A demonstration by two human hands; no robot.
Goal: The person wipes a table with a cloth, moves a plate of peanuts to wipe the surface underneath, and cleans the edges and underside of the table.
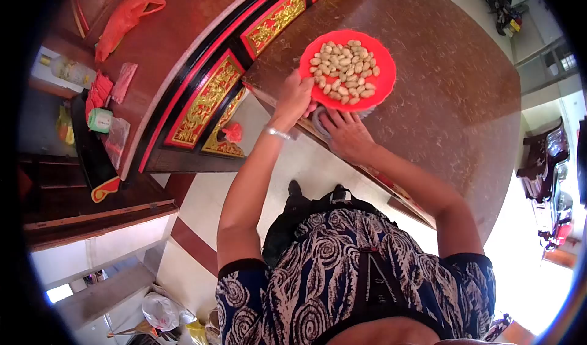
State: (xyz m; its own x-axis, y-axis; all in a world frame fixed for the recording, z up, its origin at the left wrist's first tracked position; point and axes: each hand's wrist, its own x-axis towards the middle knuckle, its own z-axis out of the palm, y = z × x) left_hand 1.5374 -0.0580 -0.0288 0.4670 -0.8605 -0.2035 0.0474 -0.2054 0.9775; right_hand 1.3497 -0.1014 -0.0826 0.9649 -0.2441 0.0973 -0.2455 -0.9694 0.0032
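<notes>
My left hand (295, 100) grips the near-left edge of a red scalloped plate (386, 70), its fingers wrapped around the rim. Many peanuts in their shells (345, 64) lie on the plate. Just below the plate, my right hand (350, 136) presses on a grey cloth (319, 124) at the edge of a brown marbled table (440, 88). Part of the cloth is hidden under that hand and the plate. Whether the plate touches the table, I cannot tell.
To the left stands a higher altar table with gold carved panels (208, 103). On it are a red plastic bag (125, 24), red packets (101, 91) and a green-and-white roll (99, 121). A clear bottle (70, 70) lies beyond. Plastic bags (160, 311) sit at lower left.
</notes>
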